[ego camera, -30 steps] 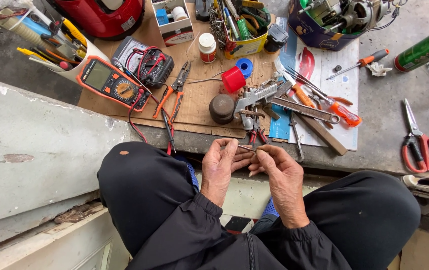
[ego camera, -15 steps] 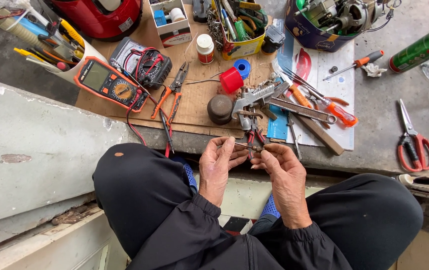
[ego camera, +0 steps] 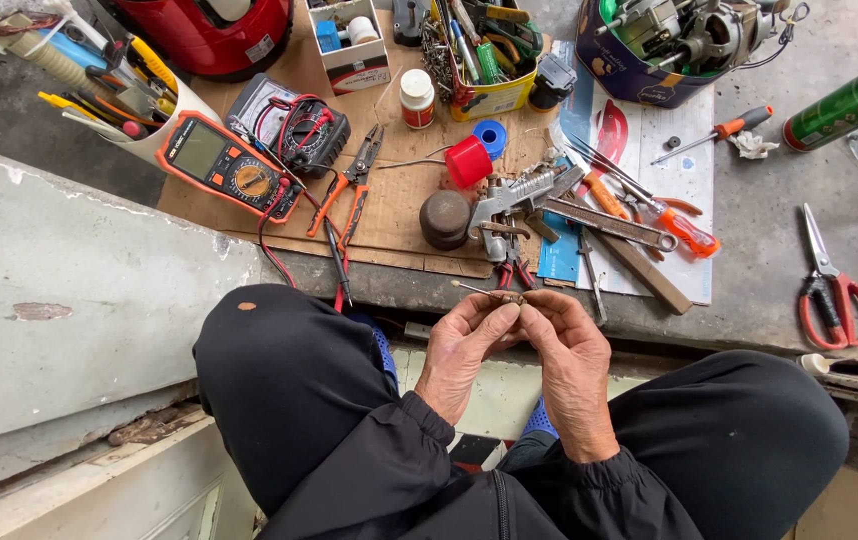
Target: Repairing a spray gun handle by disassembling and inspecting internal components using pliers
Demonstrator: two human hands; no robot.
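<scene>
My left hand (ego camera: pixel 461 350) and my right hand (ego camera: pixel 571 355) meet in front of my knees, fingertips pinched together on a small thin metal part (ego camera: pixel 494 294) that sticks out to the left. The part is brownish and short; its details are too small to tell. Just beyond my fingers lie red-handled pliers (ego camera: pixel 514 262), a grey metal tool (ego camera: pixel 519 192) and a round dark weight (ego camera: pixel 446 218) on a sheet of cardboard (ego camera: pixel 389 225).
An orange multimeter (ego camera: pixel 227 166) with red and black leads lies at the left. A red cap (ego camera: pixel 469 161), blue tape roll (ego camera: pixel 491 137), orange screwdriver (ego camera: pixel 684 228), red scissors (ego camera: pixel 834 290), green spray can (ego camera: pixel 849 100), tool tin (ego camera: pixel 484 60) and dismantled motor (ego camera: pixel 684 35) crowd the ledge.
Both hands have stayed together on the small part, shifting slightly as the fingers turn it. The view has drifted a little.
</scene>
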